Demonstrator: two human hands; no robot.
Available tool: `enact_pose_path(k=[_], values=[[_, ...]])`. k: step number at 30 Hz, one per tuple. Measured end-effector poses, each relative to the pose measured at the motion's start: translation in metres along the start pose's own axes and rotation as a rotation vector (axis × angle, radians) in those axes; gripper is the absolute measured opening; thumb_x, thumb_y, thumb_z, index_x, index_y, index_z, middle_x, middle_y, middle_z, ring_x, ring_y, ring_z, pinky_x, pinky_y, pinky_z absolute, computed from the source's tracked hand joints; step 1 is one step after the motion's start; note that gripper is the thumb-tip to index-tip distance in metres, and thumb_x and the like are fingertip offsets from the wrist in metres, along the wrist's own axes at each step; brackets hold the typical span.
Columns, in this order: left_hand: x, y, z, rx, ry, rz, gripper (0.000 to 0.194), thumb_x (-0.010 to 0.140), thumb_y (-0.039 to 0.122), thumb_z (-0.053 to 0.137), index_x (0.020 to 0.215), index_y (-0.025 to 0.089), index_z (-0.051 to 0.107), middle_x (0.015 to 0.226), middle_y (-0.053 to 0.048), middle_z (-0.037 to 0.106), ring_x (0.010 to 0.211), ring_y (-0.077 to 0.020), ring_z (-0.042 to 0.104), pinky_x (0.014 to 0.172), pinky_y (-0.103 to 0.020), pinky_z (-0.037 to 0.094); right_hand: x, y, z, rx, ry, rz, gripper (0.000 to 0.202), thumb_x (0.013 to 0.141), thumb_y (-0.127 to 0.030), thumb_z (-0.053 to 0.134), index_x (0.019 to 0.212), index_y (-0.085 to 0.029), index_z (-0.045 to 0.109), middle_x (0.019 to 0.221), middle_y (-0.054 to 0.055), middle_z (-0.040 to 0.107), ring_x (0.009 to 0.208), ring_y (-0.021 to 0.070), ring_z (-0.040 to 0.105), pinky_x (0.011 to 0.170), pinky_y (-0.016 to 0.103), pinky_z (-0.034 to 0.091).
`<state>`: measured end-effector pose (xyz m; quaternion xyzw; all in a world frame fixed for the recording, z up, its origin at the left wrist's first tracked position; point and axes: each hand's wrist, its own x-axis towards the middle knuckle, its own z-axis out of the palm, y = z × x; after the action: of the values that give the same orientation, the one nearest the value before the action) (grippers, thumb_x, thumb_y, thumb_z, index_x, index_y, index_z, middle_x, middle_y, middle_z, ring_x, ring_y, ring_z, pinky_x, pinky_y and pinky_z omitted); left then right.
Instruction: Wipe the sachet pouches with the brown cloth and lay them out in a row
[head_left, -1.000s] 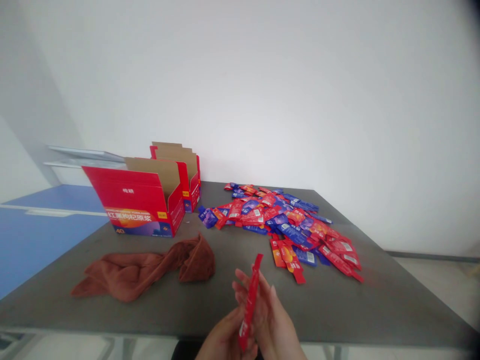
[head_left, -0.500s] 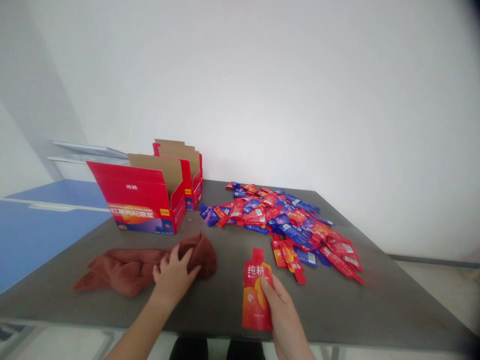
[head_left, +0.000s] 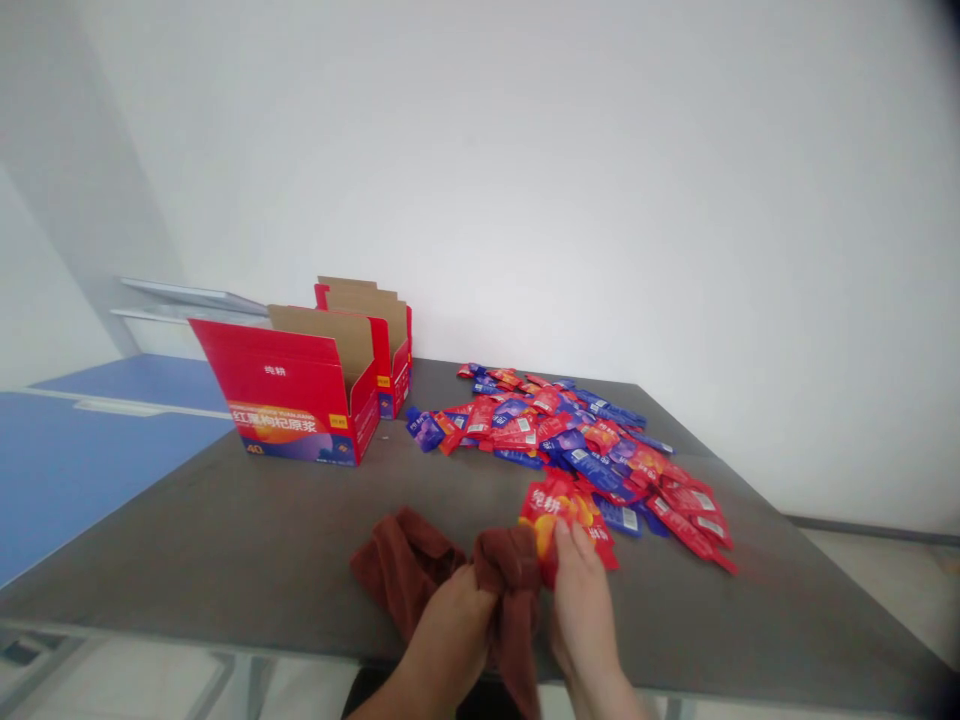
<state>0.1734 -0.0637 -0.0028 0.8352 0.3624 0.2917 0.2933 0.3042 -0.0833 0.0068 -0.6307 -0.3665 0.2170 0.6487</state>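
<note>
My left hand (head_left: 459,625) is closed around a brown cloth (head_left: 405,560), which bunches up over the fingers and hangs past the table's front edge. In my right hand (head_left: 583,590) is a red spouted pouch (head_left: 541,505) with orange fruit printed on it, its thumb lying across the front. The cloth meets the pouch's left side, so that part of the pouch is hidden. Just behind the right hand, a pile of red and purple-blue pouches (head_left: 517,432) spreads over the table.
Two open red cardboard boxes, a nearer one (head_left: 289,400) and a farther one (head_left: 385,340), stand at the left on the dark grey table (head_left: 225,530). A blue surface (head_left: 97,440) adjoins at the far left. A white wall (head_left: 525,180) rises behind.
My left hand has gripped the cloth and carried it right, against the pouch. My right hand has moved slightly up and right with the pouch, which now tilts.
</note>
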Motion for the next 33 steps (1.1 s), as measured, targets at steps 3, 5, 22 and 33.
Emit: enact_pose_path(k=[3, 5, 22, 33], values=[[0.007, -0.009, -0.004, -0.042, 0.02, -0.03, 0.029, 0.08, 0.011, 0.055, 0.1, 0.022, 0.073, 0.099, -0.011, 0.073, 0.096, -0.0274, 0.068, 0.088, -0.037, 0.052, 0.013, -0.015, -0.018, 0.205, 0.1, 0.078, 0.051, 0.094, -0.055, 0.045, 0.128, -0.018, 0.058, 0.121, 0.008, 0.07, 0.107, 0.0212, 0.066, 0.084, 0.034, 0.055], [0.013, -0.007, -0.012, -0.071, 0.104, -0.063, 0.043, 0.079, 0.006, 0.05, 0.117, 0.021, 0.066, 0.116, -0.012, 0.067, 0.111, -0.0268, 0.062, 0.098, -0.041, 0.047, 0.012, -0.025, -0.025, 0.286, 0.107, 0.112, 0.055, 0.09, -0.055, 0.052, 0.13, -0.018, 0.057, 0.124, 0.008, 0.068, 0.111, 0.0228, 0.065, 0.084, 0.033, 0.056], [-0.031, 0.019, -0.04, -1.352, 0.492, -0.682, 0.06, 0.058, 0.046, 0.087, 0.108, 0.019, 0.069, 0.108, -0.005, 0.075, 0.099, -0.0252, 0.071, 0.074, -0.031, 0.062, -0.013, 0.045, -0.005, -0.638, -0.374, -0.491, 0.037, 0.072, -0.026, 0.076, 0.109, -0.032, 0.071, 0.13, 0.01, 0.063, 0.122, 0.0391, 0.054, 0.098, 0.059, 0.042], [-0.042, 0.011, -0.037, -1.1, 0.393, -0.621, 0.051, 0.067, 0.056, 0.076, 0.105, 0.022, 0.072, 0.112, -0.008, 0.073, 0.102, -0.0274, 0.068, 0.088, -0.037, 0.056, -0.021, -0.028, -0.006, -0.525, -0.141, -0.732, 0.019, 0.096, -0.032, 0.045, 0.091, -0.024, 0.061, 0.117, 0.011, 0.063, 0.115, 0.028, 0.055, 0.093, 0.044, 0.045]])
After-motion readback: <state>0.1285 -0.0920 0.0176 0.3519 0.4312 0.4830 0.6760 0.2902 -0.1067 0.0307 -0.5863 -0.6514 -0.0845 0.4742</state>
